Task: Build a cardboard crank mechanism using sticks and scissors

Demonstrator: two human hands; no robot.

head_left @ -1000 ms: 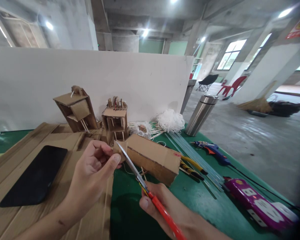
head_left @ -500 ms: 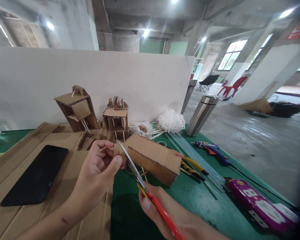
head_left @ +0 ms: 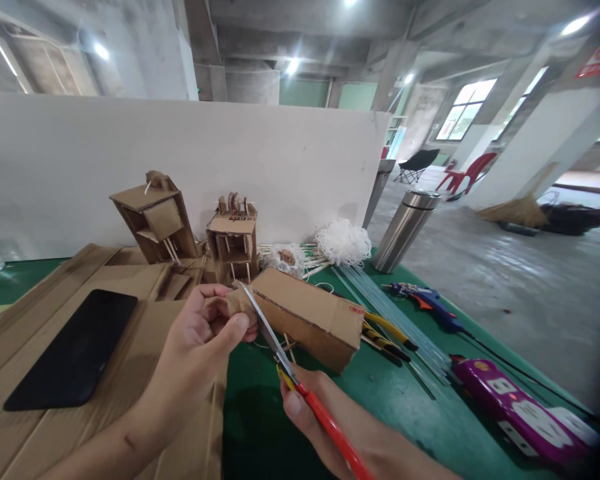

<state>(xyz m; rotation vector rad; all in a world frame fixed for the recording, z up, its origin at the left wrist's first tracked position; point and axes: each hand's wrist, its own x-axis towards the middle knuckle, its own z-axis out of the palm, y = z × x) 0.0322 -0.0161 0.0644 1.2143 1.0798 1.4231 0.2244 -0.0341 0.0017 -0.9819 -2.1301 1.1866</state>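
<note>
My left hand (head_left: 195, 347) pinches the near end of a folded cardboard piece (head_left: 305, 313) and holds it above the green table (head_left: 395, 407). My right hand (head_left: 330, 427) grips red-handled scissors (head_left: 300, 383), their blades angled up against the cardboard's left end beside my left thumb. Whether the blades bite into the cardboard I cannot tell.
Two small cardboard models (head_left: 153, 217) (head_left: 231, 237) stand before a white board (head_left: 190, 153). A black phone (head_left: 75, 347) lies on flat cardboard sheets (head_left: 40, 413). White string (head_left: 343, 241), a steel flask (head_left: 405, 230), glue sticks (head_left: 395, 317), a blue glue gun (head_left: 425, 300), yellow-handled pliers (head_left: 387, 333) and a purple power strip (head_left: 520, 410) lie on the right.
Both hands, the cardboard piece and the scissors have drifted slightly to the right and down. The grips are unchanged.
</note>
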